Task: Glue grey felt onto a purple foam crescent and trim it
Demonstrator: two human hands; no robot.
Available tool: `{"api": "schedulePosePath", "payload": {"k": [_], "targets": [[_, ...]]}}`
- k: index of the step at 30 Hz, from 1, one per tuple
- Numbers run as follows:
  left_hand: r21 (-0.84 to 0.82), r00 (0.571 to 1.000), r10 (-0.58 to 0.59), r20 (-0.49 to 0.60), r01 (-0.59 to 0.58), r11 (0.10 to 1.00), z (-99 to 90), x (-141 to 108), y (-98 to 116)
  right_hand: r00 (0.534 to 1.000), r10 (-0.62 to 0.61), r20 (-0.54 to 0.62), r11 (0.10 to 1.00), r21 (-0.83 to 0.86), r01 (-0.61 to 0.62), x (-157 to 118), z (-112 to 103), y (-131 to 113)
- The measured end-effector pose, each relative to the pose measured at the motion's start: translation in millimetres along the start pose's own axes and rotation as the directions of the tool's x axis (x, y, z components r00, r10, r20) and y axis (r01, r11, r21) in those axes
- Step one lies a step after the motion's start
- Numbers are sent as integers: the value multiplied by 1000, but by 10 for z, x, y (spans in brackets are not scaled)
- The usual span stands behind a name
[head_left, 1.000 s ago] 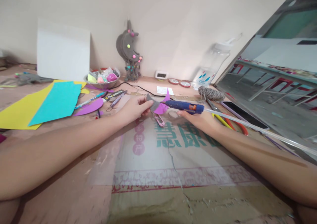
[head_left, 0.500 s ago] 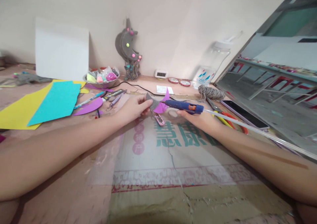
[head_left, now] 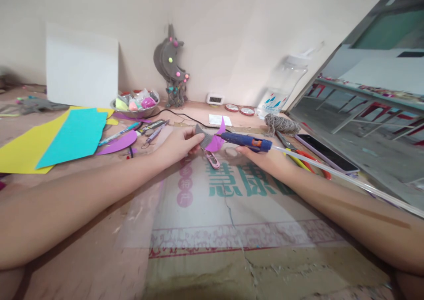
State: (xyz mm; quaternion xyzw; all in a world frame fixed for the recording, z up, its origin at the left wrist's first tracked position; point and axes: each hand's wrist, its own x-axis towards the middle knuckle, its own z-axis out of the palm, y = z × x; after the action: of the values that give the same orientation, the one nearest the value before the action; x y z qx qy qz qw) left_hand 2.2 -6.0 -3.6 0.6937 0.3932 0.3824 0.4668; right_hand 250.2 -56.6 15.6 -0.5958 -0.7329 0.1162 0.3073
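A blue glue gun (head_left: 240, 139) with an orange part is held nearly level, nozzle pointing left. A long clear glue stick (head_left: 331, 166) runs from its back toward the near right. The nozzle tip meets a curved, pointed purple piece (head_left: 216, 144), bordered on its left by a curved grey piece (head_left: 204, 138).

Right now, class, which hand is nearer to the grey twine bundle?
Right: the right hand sits just in front of the grey twine bundle; the left hand is well off to its left.
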Motion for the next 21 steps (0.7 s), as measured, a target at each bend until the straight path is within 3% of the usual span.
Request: {"api": "schedulePosePath", "payload": {"k": [4,9,16,18,21], "targets": [[-20,1000,-2,9,3,1000,3,10,-19,998,-19,-58,999,46,22,23,-2,35],[-31,1000,-17,7,18,999,15,27,-19,998,-26,-50,985,167,34,82,-58,72],[-60,999,-43,10,43,997,16,19,6,969,11,-248,800,584,141,234,-245,114],[-64,999,-41,6,41,997,16,16,6,970,12,-241,799,586,136,244,-309,110],[-61,999,-39,3,39,997,21,5,33,989,-32,-147,869,485,100,199,-356,53]]}}
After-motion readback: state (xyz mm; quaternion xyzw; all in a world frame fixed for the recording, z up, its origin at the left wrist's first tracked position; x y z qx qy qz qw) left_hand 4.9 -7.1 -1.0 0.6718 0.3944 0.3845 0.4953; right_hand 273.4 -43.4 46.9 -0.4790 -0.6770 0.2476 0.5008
